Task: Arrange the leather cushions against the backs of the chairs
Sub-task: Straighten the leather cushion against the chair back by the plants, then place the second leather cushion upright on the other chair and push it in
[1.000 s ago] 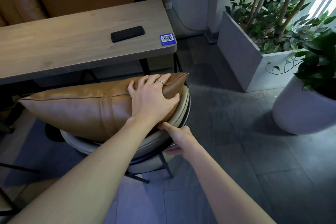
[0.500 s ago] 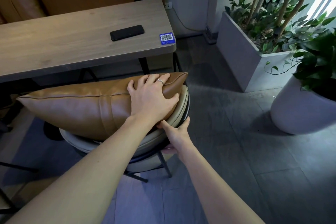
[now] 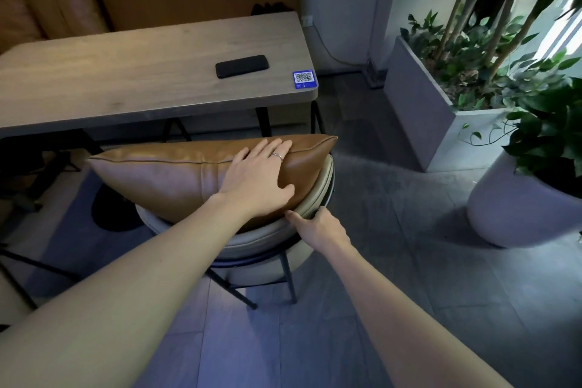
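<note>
A long brown leather cushion (image 3: 176, 176) stands on its edge inside a round beige chair, leaning against the chair back (image 3: 261, 241). My left hand (image 3: 258, 176) lies over the cushion's right part, fingers across the top seam and thumb on the near face, holding it there. My right hand (image 3: 318, 227) grips the rim of the chair back just below the cushion's right corner. The chair seat is hidden behind the cushion.
A wooden table (image 3: 126, 82) stands right behind the chair, with a black phone (image 3: 242, 66) and a blue QR sticker (image 3: 304, 79) on it. A grey planter (image 3: 419, 110) and a round white pot (image 3: 516, 214) stand to the right. A brown bench cushion (image 3: 63, 9) is far left.
My right hand has slid up from under the chair back onto its rim. My left hand's fingers have flattened over the cushion top. The view has pulled back a little.
</note>
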Action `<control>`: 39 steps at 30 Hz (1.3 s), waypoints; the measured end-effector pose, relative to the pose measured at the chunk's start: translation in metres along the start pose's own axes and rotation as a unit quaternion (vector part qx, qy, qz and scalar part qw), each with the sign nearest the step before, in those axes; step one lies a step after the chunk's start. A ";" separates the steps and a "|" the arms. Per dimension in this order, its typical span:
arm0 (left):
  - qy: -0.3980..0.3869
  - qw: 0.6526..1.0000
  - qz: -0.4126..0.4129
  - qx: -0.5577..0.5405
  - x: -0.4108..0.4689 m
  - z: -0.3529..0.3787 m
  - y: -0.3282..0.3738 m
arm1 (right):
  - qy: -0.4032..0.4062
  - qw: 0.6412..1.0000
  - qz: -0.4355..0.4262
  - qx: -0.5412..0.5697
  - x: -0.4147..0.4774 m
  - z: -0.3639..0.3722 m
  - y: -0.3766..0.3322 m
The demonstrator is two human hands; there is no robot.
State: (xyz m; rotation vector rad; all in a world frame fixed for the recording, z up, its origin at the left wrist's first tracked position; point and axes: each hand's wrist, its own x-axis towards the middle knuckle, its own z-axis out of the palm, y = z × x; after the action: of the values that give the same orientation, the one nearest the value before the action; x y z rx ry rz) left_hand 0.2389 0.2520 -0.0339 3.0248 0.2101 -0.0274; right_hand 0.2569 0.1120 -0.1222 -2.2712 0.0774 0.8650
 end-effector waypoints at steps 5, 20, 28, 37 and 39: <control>-0.037 0.998 -0.042 0.025 -0.039 -0.024 -0.018 | 0.029 0.982 -0.081 -0.169 -0.034 -0.030 -0.025; 0.138 0.982 -0.099 0.084 -0.227 -0.198 -0.107 | 0.285 0.813 -0.401 -0.311 -0.287 -0.018 -0.179; 0.288 0.938 -0.144 0.126 -0.380 -0.348 -0.168 | 0.374 0.724 -0.514 -0.267 -0.467 0.025 -0.271; 0.357 0.901 -0.209 0.129 -0.540 -0.435 -0.252 | 0.345 0.695 -0.599 -0.200 -0.615 0.120 -0.327; 0.348 0.899 -0.231 0.130 -0.567 -0.433 -0.276 | 0.321 0.697 -0.608 -0.202 -0.628 0.152 -0.332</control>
State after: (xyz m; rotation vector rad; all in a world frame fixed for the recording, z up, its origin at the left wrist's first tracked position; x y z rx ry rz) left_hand -0.3559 0.4936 0.3816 3.0034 1.0468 1.0704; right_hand -0.2217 0.3459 0.3718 -2.1853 -1.2683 -0.6890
